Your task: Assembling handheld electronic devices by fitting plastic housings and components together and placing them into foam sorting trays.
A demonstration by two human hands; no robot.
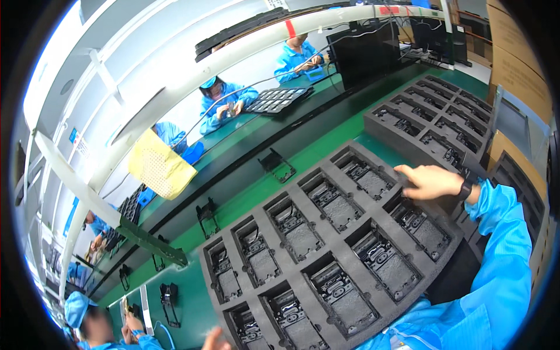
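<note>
A grey foam tray [344, 233] lies in front of me, with several pockets that each hold a black framed part [344, 291]. My right hand [429, 181], in a blue sleeve with a dark wristband, lies flat on the tray's far right rim with the fingers stretched out and nothing in them. Only a few fingers of my left hand [216, 340] show at the lower edge, next to the tray's near left corner. Whether they hold anything is hidden.
A second foam tray [434, 116] with the same parts lies behind, at the upper right. Loose black brackets [277, 166] stand on the green belt [245, 195]. A yellow cloth [160, 166] hangs from a rail. Cardboard boxes [519, 70] stand at right; people in blue work across the belt.
</note>
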